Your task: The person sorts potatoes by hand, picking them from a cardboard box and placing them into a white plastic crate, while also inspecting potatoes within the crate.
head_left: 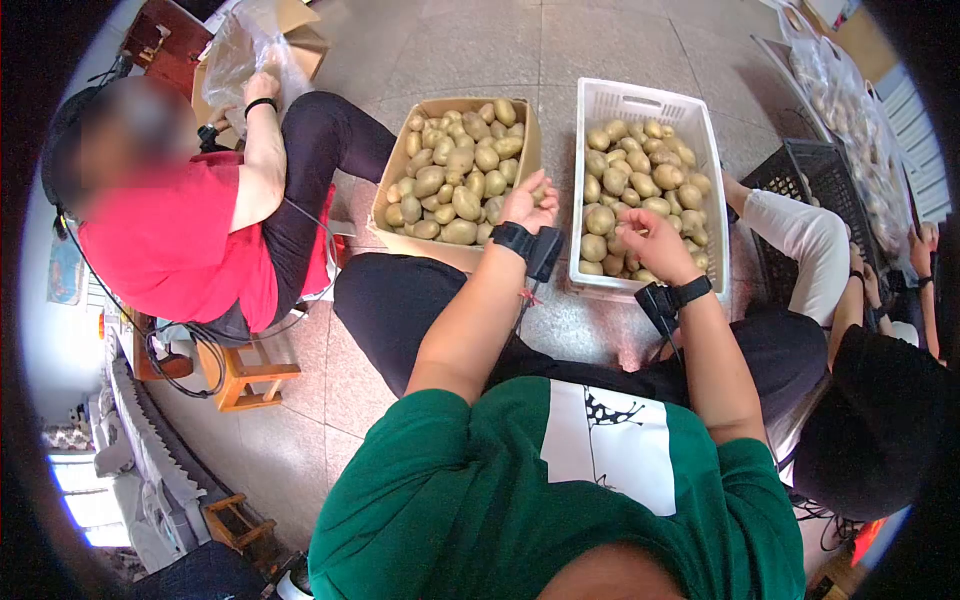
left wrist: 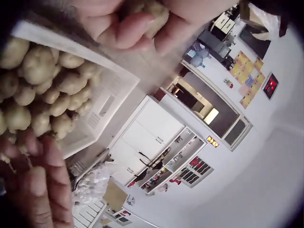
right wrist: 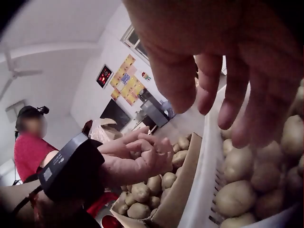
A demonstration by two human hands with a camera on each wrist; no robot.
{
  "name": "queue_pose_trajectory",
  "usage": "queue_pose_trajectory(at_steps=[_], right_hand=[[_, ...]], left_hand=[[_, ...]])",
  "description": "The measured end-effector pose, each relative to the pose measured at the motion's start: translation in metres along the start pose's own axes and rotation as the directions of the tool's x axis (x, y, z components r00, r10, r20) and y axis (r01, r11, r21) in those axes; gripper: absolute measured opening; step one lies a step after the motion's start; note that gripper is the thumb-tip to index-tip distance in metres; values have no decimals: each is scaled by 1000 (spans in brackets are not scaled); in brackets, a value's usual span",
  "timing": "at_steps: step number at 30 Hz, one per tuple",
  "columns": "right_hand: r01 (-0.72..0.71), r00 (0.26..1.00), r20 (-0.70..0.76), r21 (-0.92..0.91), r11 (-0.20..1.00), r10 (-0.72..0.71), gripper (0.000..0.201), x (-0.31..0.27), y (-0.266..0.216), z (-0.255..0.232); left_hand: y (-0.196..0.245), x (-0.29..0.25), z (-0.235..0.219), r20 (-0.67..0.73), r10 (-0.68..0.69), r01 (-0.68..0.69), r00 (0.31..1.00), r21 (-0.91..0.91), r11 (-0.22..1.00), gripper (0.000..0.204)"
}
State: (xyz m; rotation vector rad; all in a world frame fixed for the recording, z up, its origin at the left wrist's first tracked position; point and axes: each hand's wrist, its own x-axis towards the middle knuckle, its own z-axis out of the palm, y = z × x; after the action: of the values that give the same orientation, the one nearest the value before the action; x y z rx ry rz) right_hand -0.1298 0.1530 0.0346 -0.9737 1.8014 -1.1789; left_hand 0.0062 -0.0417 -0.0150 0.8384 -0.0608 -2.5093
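A cardboard box (head_left: 438, 251) and a white plastic crate (head_left: 652, 92) stand side by side on the floor, each full of brown-green kiwifruit. Over the right edge of the box, my left hand (head_left: 530, 205) is turned palm up. Its curled fingers hold one kiwifruit (left wrist: 159, 20), best seen in the left wrist view. My right hand (head_left: 660, 245) hovers above the near part of the crate, with loosely bent fingers spread apart and pointing down. In the right wrist view its fingertips (right wrist: 230, 114) overlap the fruit, and no kiwifruit shows in its grasp.
To the left, a person in a red shirt (head_left: 180, 235) handles a clear plastic bag (head_left: 262, 55) in another carton. A wooden stool (head_left: 245, 375) stands below them. Black crates (head_left: 805, 190) and another seated person's leg (head_left: 800, 225) are close on the right.
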Motion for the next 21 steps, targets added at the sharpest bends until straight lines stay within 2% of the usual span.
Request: queue_pose_trajectory(at_steps=[1,4,7,8,9,11,12,13,14,15,16,18,19,20,21], right_hand=[[-12,1000,15,19,1000,11,28,0,0,0],[7,1000,4,-22,1000,-7,29,0,0,0],[14,1000,9,-46,999,-14,28,-1,-1,-1],[17,1000,6,-46,999,-17,28,0,0,-2],[3,1000,14,-43,999,-2,28,1,1,-2],[-9,1000,15,-40,999,10,27,0,-1,-3],[-34,999,15,-42,999,35,28,-1,-4,-2],[-59,998,15,-44,997,60,28,-1,-5,-3],[-59,998,9,-41,997,60,28,0,-3,-3],[-47,999,19,-62,997,48,28,2,2,-2],[-33,999,29,-83,996,36,28,4,6,-1],[-76,996,50,-74,994,80,27,7,11,-1],[-119,989,77,-67,991,124,27,8,13,-1],[-121,989,75,-67,990,126,27,8,16,0],[-107,991,71,-78,991,113,27,9,18,1]], left_hand=[[10,3,-3,1,2,-2,1000,2,1000,24],[44,23,-21,36,21,-13,999,-212,977,25],[77,30,-23,-167,115,-165,979,-327,931,32],[84,12,-7,-192,152,-203,970,-283,938,40],[106,43,-37,-74,251,-262,965,-268,927,44],[119,18,-10,-355,167,-270,920,-265,926,38],[126,16,-10,-351,164,-265,922,-262,928,38],[132,18,-15,-346,297,-317,890,-2,948,36],[140,22,-22,-305,424,-355,853,258,899,34],[148,25,-31,-229,535,-375,813,497,783,32],[157,31,-41,-125,622,-376,773,699,609,31],[174,45,-65,135,697,-321,705,936,142,29],[184,55,-78,137,694,-321,707,937,142,29],[196,67,-94,133,645,-422,753,849,317,30],[203,76,-103,130,614,-455,778,792,408,31]])
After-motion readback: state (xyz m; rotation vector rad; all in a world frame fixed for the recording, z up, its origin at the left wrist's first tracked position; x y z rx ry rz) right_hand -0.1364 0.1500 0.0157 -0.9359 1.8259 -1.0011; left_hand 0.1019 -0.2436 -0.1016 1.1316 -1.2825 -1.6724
